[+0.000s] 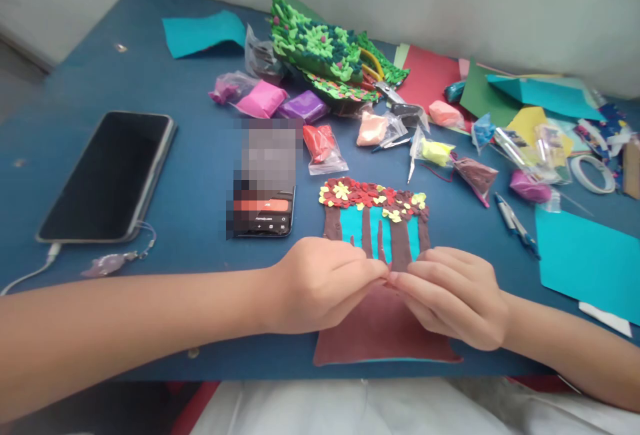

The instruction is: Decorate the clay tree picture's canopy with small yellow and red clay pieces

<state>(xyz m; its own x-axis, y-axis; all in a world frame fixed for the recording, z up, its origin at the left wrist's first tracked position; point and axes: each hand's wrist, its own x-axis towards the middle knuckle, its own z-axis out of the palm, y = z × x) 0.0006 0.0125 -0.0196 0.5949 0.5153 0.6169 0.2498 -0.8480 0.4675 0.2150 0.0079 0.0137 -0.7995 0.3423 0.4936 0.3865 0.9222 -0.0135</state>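
My left hand and my right hand meet fingertip to fingertip over a clay picture lying at the near edge of the blue table. Both hands are closed in a pinch, and whatever sits between the fingertips is too small to make out. The picture has a turquoise ground, brown clay trunks, a band of red and yellow clay flowers along the top and a brown lower part under my hands.
A large dark phone with a cable lies at the left, a smaller lit phone beside the picture. Several bags of coloured clay, a green clay piece, scissors, tape, a pen and coloured paper sheets crowd the back and right.
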